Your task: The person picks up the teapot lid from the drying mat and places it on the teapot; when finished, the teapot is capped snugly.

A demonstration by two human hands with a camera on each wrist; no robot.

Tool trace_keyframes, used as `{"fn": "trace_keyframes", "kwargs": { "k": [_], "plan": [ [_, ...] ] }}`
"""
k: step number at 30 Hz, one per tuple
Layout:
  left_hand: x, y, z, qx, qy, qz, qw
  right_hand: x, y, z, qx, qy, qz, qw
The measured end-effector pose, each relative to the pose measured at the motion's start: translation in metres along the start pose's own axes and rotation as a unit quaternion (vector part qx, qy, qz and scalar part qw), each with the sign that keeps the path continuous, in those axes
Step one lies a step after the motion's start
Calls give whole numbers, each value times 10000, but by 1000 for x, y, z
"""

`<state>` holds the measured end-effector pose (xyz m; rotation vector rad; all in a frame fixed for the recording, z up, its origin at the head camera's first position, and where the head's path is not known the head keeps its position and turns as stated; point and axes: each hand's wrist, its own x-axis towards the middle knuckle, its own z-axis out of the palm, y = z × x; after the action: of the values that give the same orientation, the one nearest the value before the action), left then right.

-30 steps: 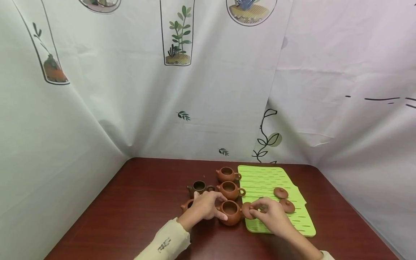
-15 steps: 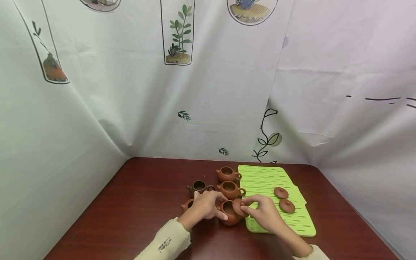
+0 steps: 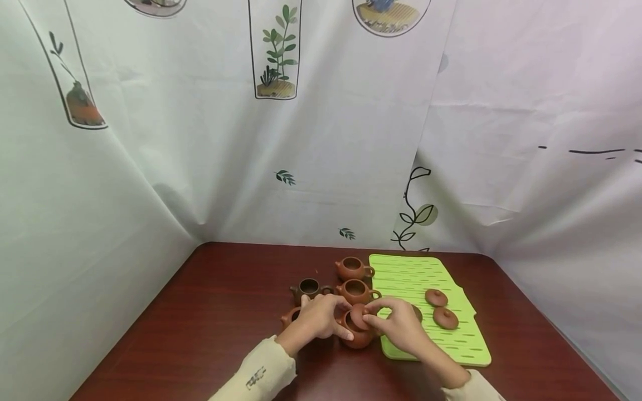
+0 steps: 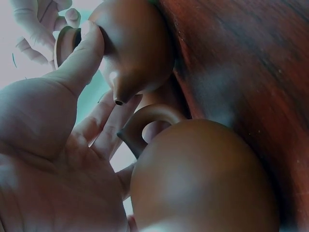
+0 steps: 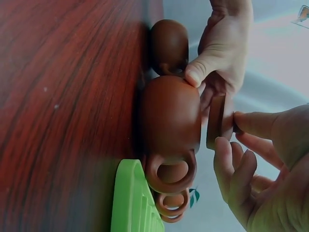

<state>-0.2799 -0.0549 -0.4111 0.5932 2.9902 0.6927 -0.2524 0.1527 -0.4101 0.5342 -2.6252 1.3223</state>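
Observation:
In the head view, a small reddish-brown clay teapot [image 3: 357, 341] stands at the near end of a row. My left hand [image 3: 317, 318] holds it at its spout side, the thumb at the rim and the fingers behind, also seen by the left wrist camera. My right hand [image 3: 401, 327] pinches a matching lid [image 3: 358, 316] by its knob. That lid [image 5: 217, 121] is tilted over the teapot's opening, with a gap between it and the rim in the right wrist view. A second brown teapot [image 4: 203, 179] stands right beside my left palm.
Behind are two open brown teapots [image 3: 355, 292] and a dark teapot [image 3: 309, 287]. On the lime-green mat [image 3: 401, 273] at right lie two brown lids [image 3: 445, 318] and a darker lid [image 3: 417, 313], partly hidden by my right hand. A printed curtain [image 3: 225, 139] closes off the back.
My right hand has carried the lid leftward from the mat's edge to over the near teapot's opening. The left hand has kept its hold on the teapot.

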Motion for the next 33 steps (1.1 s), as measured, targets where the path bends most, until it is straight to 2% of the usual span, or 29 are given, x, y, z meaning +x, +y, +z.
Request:
{"fn": "trace_keyframes", "kwargs": {
  "k": [9,16,24,33],
  "plan": [
    [1,2,0,50,-23,-33,10000,3,3,4,54,-37,173,9998],
    [2,2,1,142,48,-2,9999,4,6,8,-14,-112,30,9999],
    [2,2,2,85,85,-44,9999,6,8,13,-417,63,-391,9983],
    [2,1,2,85,90,-31,9999,8,8,15,-509,-92,-274,9983]
  ]
}}
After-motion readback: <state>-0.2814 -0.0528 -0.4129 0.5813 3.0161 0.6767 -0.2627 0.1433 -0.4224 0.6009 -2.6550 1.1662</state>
